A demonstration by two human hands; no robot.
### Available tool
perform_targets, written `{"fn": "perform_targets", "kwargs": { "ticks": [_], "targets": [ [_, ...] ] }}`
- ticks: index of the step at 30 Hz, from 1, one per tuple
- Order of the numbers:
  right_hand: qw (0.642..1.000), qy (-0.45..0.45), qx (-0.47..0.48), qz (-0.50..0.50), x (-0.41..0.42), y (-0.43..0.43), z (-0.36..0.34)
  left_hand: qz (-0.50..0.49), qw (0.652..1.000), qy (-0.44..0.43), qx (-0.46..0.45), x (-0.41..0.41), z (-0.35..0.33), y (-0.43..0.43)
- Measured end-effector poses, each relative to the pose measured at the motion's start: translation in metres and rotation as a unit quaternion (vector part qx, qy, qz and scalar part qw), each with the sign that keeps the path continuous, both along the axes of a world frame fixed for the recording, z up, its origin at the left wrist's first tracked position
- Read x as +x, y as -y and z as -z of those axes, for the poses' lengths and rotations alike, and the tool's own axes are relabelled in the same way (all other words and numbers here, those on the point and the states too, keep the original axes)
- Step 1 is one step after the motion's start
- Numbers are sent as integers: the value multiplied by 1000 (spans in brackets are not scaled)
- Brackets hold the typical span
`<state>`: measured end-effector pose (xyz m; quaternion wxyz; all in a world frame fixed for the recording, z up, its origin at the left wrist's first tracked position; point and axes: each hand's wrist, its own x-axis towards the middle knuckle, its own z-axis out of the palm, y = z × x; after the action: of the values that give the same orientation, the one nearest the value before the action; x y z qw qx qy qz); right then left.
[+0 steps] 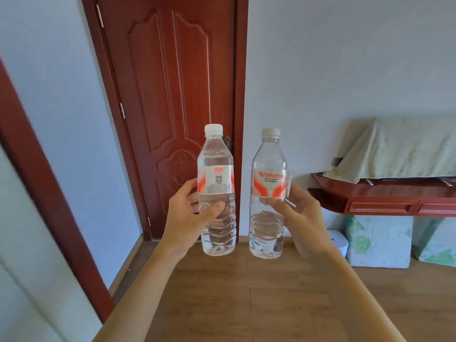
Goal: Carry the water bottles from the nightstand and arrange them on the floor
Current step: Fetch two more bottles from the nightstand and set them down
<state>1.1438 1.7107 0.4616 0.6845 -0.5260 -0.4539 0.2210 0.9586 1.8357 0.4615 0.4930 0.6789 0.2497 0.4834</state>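
Observation:
Two clear water bottles with white caps and red-and-white labels are held upright in front of me, side by side and a little apart. My left hand [190, 215] grips the left bottle [216, 169] round its lower middle, thumb across the front. My right hand [299, 218] grips the right bottle [268, 169] just below its label. Both bottles hang in the air above the wooden floor [246, 299]. No nightstand is in view.
A closed red-brown door [170, 82] stands straight ahead, with another red door frame [44, 188] close on my left. At right a red wall shelf [394, 201] carries a cloth-covered object [399, 149]. Below it sit floral wrapped bundles [377, 240] and a small white container [339, 240].

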Motion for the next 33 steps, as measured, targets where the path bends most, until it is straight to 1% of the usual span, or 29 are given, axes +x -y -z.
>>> {"fn": "perform_targets", "kwargs": {
  "ticks": [4, 8, 14, 18, 27, 33],
  "targets": [
    [1000, -11, -11, 3, 22, -25, 8, 15, 1000, -2, -2, 28, 6, -30],
    [999, 0, -17, 31, 52, -56, 9, 49, 999, 2, 1, 61, 9, -69],
    [999, -7, -3, 48, 103, -116, -3, 102, 994, 24, -17, 114, 6, -137],
    [998, -25, 7, 60, 126, -158, -10, 126, 991, 14, -33, 143, 3, -181],
    [998, -13, 18, 63, 159, -225, -16, 140, 989, 2, -43, 179, 3, -251],
    [999, -16, 20, 43, 180, -257, -14, 132, 990, 6, -54, 202, 2, -283]
  ]
}}
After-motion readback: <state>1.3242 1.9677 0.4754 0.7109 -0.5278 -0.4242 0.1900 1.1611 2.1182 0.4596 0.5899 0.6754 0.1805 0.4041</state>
